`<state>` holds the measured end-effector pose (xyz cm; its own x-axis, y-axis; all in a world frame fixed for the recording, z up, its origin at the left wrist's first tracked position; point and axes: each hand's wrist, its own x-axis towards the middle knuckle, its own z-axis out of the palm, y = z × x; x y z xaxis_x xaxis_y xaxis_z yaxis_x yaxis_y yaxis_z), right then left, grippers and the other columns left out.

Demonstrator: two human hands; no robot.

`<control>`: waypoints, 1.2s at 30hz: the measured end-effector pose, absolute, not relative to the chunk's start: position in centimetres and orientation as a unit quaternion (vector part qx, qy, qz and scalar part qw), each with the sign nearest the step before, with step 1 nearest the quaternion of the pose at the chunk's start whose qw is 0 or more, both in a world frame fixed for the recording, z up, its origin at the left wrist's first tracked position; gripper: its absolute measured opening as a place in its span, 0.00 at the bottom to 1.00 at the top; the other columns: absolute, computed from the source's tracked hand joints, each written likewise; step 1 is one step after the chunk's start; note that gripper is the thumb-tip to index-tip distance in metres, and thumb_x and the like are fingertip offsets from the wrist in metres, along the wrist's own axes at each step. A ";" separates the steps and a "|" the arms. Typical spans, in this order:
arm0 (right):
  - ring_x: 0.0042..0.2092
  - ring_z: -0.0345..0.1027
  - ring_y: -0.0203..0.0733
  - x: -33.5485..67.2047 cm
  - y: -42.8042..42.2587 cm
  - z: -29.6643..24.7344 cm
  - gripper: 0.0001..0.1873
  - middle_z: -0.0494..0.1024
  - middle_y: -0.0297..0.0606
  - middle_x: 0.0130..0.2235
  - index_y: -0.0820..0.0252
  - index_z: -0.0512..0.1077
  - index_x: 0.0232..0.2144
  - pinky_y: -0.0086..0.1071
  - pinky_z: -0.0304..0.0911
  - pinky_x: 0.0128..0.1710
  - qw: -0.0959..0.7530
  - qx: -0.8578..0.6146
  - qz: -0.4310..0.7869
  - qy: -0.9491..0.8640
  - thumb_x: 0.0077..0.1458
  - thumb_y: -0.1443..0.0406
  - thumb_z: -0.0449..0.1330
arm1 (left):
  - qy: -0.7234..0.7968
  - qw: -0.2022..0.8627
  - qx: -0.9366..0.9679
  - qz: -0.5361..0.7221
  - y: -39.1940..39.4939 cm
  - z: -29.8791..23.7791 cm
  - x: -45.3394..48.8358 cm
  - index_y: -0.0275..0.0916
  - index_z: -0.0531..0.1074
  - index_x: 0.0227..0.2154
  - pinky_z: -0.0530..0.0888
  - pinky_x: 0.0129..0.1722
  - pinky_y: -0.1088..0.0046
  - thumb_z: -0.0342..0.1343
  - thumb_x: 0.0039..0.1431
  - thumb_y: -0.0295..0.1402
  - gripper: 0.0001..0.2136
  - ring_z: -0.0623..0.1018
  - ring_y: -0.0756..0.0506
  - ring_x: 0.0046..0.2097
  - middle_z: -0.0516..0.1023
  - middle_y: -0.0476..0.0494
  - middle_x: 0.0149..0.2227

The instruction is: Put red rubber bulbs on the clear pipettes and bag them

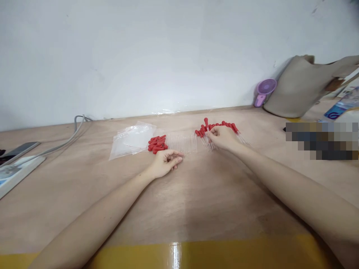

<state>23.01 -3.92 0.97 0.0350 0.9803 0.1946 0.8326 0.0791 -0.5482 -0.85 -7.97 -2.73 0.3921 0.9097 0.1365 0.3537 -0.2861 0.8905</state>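
Observation:
Between the thumb and fingers of my right hand (223, 137) is a dropper (206, 123), its red rubber bulb pointing up and its clear tube partly hidden by the fingers. Under and behind that hand lies a row of other red-bulbed droppers (200, 133). My left hand (165, 163) rests on the table with fingers curled and the thumb close to the index fingertip; whatever they may pinch is too small to make out. Just beyond it are a pile of red bulbs (157, 144) and a row of thin clear tubes (182, 143).
Clear plastic bags (131, 140) lie left of the bulbs. A white power strip (24, 172) with a grey cable (63, 142) and a phone-like dark slab (22, 150) are at far left. Back right stand a purple hand fan (266, 88), a beige bag (297, 87) and a bottle (340, 106).

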 end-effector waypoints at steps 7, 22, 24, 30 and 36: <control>0.35 0.68 0.47 20.9 -1.3 -0.1 0.15 0.75 0.42 0.28 0.59 0.71 0.21 0.35 0.55 0.32 0.189 -0.690 0.006 -0.698 0.51 0.57 0.51 | 0.434 0.337 0.776 0.310 -7.9 -2.8 -1.0 0.34 0.75 0.34 0.61 0.19 0.81 0.57 0.50 0.38 0.13 0.62 0.56 0.21 0.67 0.51 0.20; 0.37 0.68 0.50 20.2 -1.5 -0.1 0.17 0.75 0.49 0.32 0.62 0.73 0.29 0.41 0.53 0.38 0.123 -0.706 -0.019 -0.697 0.51 0.56 0.51 | 0.418 0.337 0.788 0.300 -7.8 -3.2 -1.1 0.34 0.75 0.34 0.63 0.22 0.80 0.57 0.51 0.38 0.12 0.65 0.54 0.24 0.69 0.49 0.23; 0.38 0.68 0.50 20.2 -1.8 0.0 0.16 0.75 0.47 0.32 0.62 0.73 0.28 0.41 0.52 0.38 0.126 -0.698 -0.020 -0.705 0.52 0.57 0.51 | 0.416 0.335 0.790 0.301 -7.8 -3.1 -1.1 0.35 0.75 0.34 0.64 0.22 0.79 0.57 0.51 0.39 0.13 0.66 0.54 0.24 0.69 0.49 0.23; 0.38 0.68 0.49 19.0 -2.3 -0.2 0.15 0.76 0.47 0.32 0.62 0.73 0.28 0.41 0.51 0.39 0.124 -0.666 -0.021 -0.735 0.52 0.58 0.51 | 0.412 0.326 0.797 0.297 -7.9 -3.0 -1.1 0.35 0.75 0.33 0.63 0.21 0.79 0.56 0.52 0.39 0.12 0.66 0.54 0.23 0.70 0.49 0.22; 0.34 0.68 0.49 17.8 -2.2 -0.5 0.15 0.76 0.49 0.32 0.64 0.74 0.29 0.42 0.49 0.38 0.112 -0.671 -0.007 -0.733 0.51 0.61 0.50 | 0.421 0.191 0.807 0.368 -8.0 -2.9 -1.0 0.36 0.74 0.33 0.65 0.24 0.77 0.50 0.57 0.35 0.10 0.68 0.52 0.25 0.72 0.47 0.25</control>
<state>17.77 -2.24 -0.50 -0.0737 0.9820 0.1737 0.9850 0.0989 -0.1412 -0.96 -8.00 -2.94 0.3742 0.8198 0.4335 0.5383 -0.5726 0.6183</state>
